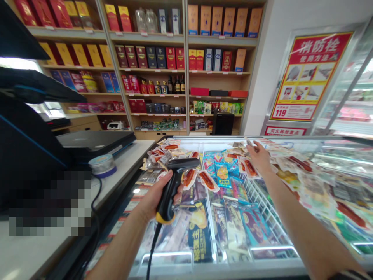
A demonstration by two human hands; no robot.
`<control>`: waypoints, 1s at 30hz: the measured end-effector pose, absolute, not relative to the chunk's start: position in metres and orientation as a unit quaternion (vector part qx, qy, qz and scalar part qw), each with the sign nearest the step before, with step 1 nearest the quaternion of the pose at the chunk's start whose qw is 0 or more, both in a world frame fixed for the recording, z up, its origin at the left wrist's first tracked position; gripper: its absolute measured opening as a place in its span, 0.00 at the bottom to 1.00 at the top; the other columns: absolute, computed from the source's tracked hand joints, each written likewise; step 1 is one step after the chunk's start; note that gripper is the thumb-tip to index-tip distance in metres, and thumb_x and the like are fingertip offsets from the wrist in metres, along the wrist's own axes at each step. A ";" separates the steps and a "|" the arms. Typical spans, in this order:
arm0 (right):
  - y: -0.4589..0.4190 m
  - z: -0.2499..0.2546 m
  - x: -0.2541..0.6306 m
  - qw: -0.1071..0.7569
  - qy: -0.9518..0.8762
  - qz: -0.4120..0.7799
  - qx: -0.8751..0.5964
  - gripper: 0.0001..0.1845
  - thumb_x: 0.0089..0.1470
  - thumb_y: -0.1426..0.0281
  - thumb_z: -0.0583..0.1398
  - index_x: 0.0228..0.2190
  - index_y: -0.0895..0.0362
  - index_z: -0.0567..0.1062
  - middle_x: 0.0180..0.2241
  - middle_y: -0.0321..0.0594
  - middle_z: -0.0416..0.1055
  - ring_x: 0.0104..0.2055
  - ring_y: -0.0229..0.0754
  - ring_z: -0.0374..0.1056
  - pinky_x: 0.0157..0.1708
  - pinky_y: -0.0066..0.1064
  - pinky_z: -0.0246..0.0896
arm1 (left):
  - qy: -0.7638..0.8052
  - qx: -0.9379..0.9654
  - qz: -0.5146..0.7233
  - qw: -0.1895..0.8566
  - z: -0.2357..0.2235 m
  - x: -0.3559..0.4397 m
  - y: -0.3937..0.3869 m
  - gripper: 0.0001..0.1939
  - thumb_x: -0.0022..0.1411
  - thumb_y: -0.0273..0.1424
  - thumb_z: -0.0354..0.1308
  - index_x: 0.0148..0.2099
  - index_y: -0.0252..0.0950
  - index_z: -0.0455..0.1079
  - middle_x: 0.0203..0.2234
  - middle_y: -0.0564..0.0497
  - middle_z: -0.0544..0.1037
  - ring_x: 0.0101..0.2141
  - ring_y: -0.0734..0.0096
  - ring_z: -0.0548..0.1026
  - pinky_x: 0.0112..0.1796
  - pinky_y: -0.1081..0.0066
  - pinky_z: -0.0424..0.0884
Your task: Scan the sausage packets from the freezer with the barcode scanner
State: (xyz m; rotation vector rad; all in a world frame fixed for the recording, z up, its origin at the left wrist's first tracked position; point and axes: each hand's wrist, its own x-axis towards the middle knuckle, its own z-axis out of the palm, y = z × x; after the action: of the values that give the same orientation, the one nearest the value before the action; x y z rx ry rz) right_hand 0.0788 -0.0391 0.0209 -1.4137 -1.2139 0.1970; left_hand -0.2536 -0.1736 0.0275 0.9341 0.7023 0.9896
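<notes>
My left hand [157,196] is closed around the handle of a black barcode scanner [174,182] with a yellow base and a cable hanging down. The scanner's head points over sausage snack packets [201,177] lying on the freezer's glass lid [291,237]. My right hand [258,157] reaches farther out over the lid and pinches a small thin item I cannot make out, just above a sausage packet [247,168]. Ice cream packs [233,225] show through the glass below.
A checkout counter [128,159] stands at left with a dark terminal [32,155], a closed drawer unit [96,142] and a roll of tape [101,165]. Shelves of boxed goods [163,58] fill the back wall. A red fire-hydrant poster [310,76] hangs at right.
</notes>
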 end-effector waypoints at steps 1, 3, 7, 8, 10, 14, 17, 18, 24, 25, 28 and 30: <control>-0.039 0.019 0.090 0.555 -0.537 0.007 -0.636 0.29 0.41 0.58 0.55 0.45 0.57 0.64 0.42 0.47 0.64 0.45 0.50 0.57 0.45 0.47 0.47 | 0.325 0.421 0.450 0.717 0.028 -0.255 -0.173 0.17 0.53 0.42 0.47 0.31 0.32 0.64 0.20 0.52 0.68 0.17 0.80 0.63 0.18 0.78 0.60; -0.039 0.014 0.108 0.476 -0.550 -0.088 -0.681 0.26 0.40 0.62 0.56 0.43 0.57 0.66 0.46 0.50 0.59 0.50 0.54 0.50 0.46 0.52 0.43 | 0.340 0.417 0.455 0.710 0.030 -0.256 -0.172 0.18 0.52 0.43 0.47 0.30 0.32 0.63 0.19 0.52 0.68 0.16 0.80 0.63 0.17 0.78 0.60; -0.043 0.005 0.117 0.394 -0.555 -0.115 -0.723 0.18 0.42 0.66 0.54 0.38 0.56 0.69 0.48 0.50 0.56 0.54 0.57 0.41 0.44 0.57 0.41 | 0.366 0.412 0.453 0.701 0.032 -0.260 -0.172 0.17 0.52 0.43 0.48 0.30 0.32 0.64 0.19 0.51 0.68 0.16 0.79 0.64 0.17 0.77 0.61; -0.044 0.006 0.112 0.397 -0.556 -0.119 -0.720 0.17 0.43 0.66 0.54 0.38 0.56 0.69 0.48 0.50 0.56 0.54 0.57 0.40 0.44 0.57 0.40 | 0.370 0.412 0.451 0.700 0.032 -0.261 -0.172 0.17 0.53 0.42 0.48 0.31 0.32 0.64 0.19 0.51 0.69 0.16 0.79 0.65 0.17 0.77 0.62; -0.046 0.009 0.092 0.422 -0.568 -0.124 -0.695 0.17 0.44 0.65 0.53 0.38 0.56 0.68 0.48 0.48 0.56 0.54 0.56 0.41 0.45 0.57 0.38 | 0.372 0.413 0.452 0.698 0.033 -0.264 -0.172 0.15 0.53 0.41 0.48 0.32 0.32 0.64 0.19 0.51 0.70 0.16 0.79 0.65 0.17 0.77 0.63; -0.057 0.007 0.023 0.451 -0.675 0.041 -0.583 0.16 0.44 0.59 0.54 0.33 0.55 0.70 0.38 0.46 0.67 0.45 0.50 0.58 0.46 0.44 0.46 | 0.377 0.413 0.459 0.690 0.033 -0.267 -0.173 0.14 0.53 0.40 0.48 0.33 0.32 0.64 0.19 0.51 0.70 0.16 0.78 0.66 0.17 0.77 0.63; -0.072 -0.006 -0.025 0.376 -0.731 0.130 -0.554 0.17 0.39 0.56 0.57 0.30 0.53 0.71 0.31 0.42 0.70 0.40 0.48 0.62 0.42 0.39 0.51 | 0.385 0.416 0.454 0.688 0.033 -0.266 -0.172 0.14 0.54 0.40 0.48 0.32 0.32 0.63 0.19 0.50 0.71 0.16 0.78 0.66 0.17 0.77 0.63; -0.077 -0.010 -0.036 0.346 -0.741 0.122 -0.563 0.18 0.37 0.55 0.57 0.30 0.53 0.71 0.30 0.42 0.70 0.39 0.48 0.62 0.41 0.39 0.51 | 0.385 0.417 0.454 0.687 0.032 -0.266 -0.172 0.14 0.54 0.40 0.48 0.32 0.32 0.63 0.19 0.50 0.70 0.16 0.79 0.66 0.17 0.77 0.62; -0.095 -0.018 -0.047 0.248 -0.803 0.037 -0.541 0.17 0.44 0.56 0.53 0.35 0.51 0.68 0.29 0.41 0.69 0.32 0.45 0.64 0.31 0.33 0.54 | 0.376 0.420 0.444 0.696 0.032 -0.264 -0.172 0.14 0.54 0.40 0.48 0.35 0.33 0.62 0.18 0.53 0.69 0.16 0.79 0.65 0.17 0.79 0.60; -0.094 -0.017 -0.043 0.246 -0.805 0.032 -0.539 0.16 0.46 0.58 0.51 0.37 0.50 0.68 0.29 0.40 0.68 0.32 0.43 0.64 0.30 0.31 0.54 | 0.376 0.422 0.444 0.695 0.031 -0.263 -0.172 0.14 0.53 0.40 0.48 0.35 0.33 0.62 0.18 0.53 0.69 0.16 0.79 0.65 0.17 0.79 0.60; -0.085 -0.014 -0.030 0.256 -0.782 -0.014 -0.568 0.18 0.48 0.65 0.50 0.43 0.51 0.64 0.34 0.42 0.67 0.32 0.42 0.64 0.30 0.30 0.54 | 0.384 0.428 0.437 0.691 0.029 -0.260 -0.173 0.15 0.53 0.41 0.48 0.36 0.33 0.62 0.18 0.53 0.69 0.16 0.79 0.65 0.17 0.78 0.60; -0.077 -0.013 -0.019 0.270 -0.764 -0.047 -0.584 0.22 0.47 0.67 0.50 0.46 0.53 0.61 0.38 0.44 0.65 0.34 0.42 0.63 0.32 0.30 0.54 | 0.391 0.431 0.426 0.693 0.027 -0.257 -0.174 0.17 0.53 0.42 0.48 0.36 0.33 0.62 0.19 0.52 0.69 0.15 0.79 0.65 0.16 0.78 0.59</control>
State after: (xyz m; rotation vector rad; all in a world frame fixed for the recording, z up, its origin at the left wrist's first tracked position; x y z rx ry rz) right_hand -0.0192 -0.0774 -0.0134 -1.5744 -2.0597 -0.1259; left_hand -0.2575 -0.1740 0.0266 0.9626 0.8729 0.9516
